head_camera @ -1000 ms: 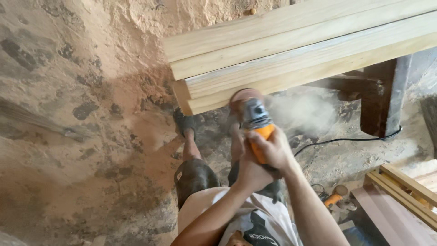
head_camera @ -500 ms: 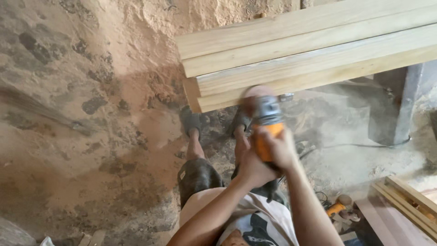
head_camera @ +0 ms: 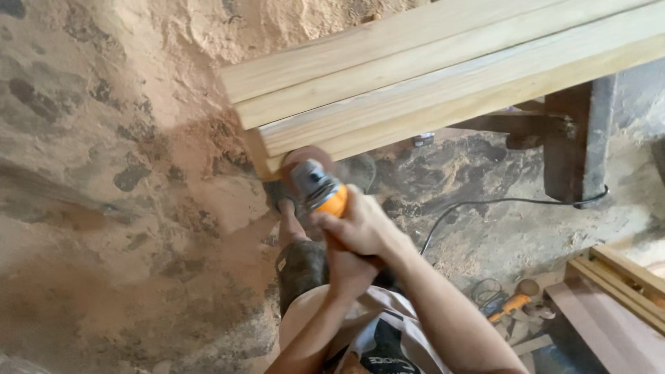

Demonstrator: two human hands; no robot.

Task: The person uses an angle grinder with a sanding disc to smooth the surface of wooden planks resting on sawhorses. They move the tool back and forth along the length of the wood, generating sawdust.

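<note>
Gripping an orange angle grinder (head_camera: 322, 194) with both hands, one stacked behind the other along its body. Right hand (head_camera: 360, 225) wrapped tight round the orange housing just behind the grey gear head; left hand (head_camera: 348, 271) clenched round the rear of the handle, mostly hidden under the right. Doubled grip probably there to steady the tool against its own kick. Sanding disc (head_camera: 305, 158) tilted up and pressed to the lower front edge of the stacked planks (head_camera: 443, 76), right at their near-left end, so only the disc rim meets the wood. Planks lying flat and side by side, pale and freshly cut, resting on a dark wooden trestle (head_camera: 578, 138) that lifts them clear of the ground and leaves the edge open to reach from below. Black power cord (head_camera: 499, 203) trailing off right across the floor toward the trestle foot, kept away from the disc. Floor (head_camera: 125, 208) thick with reddish sawdust. Second orange-handled tool (head_camera: 511, 303) lying on the ground at lower right, well apart, beside a wooden frame (head_camera: 623, 284). Legs and dark shoes planted directly beneath the grinder.
</note>
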